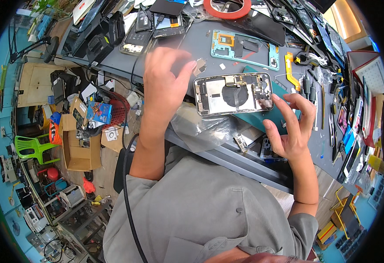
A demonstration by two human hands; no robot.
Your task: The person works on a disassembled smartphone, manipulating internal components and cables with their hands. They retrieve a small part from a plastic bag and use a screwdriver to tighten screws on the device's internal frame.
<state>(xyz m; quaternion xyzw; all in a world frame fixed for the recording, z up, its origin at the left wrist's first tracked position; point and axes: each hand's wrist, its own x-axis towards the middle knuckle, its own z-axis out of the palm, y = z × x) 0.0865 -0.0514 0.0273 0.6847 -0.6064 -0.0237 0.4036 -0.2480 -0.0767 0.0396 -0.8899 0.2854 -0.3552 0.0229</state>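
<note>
The phone (pixel 249 83) lies innards-up, likely for access, right hand (pixel 295 141) at its right end, fingers apart, left hand (pixel 164 81) too blurred to tell its grip

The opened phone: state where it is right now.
In the head view, the opened phone lies right of centre, between the left hand and right hand, partly over the flat teal piece, below the light-blue frame.

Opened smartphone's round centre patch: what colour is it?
The round patch is black; the head view shows it best.
</note>
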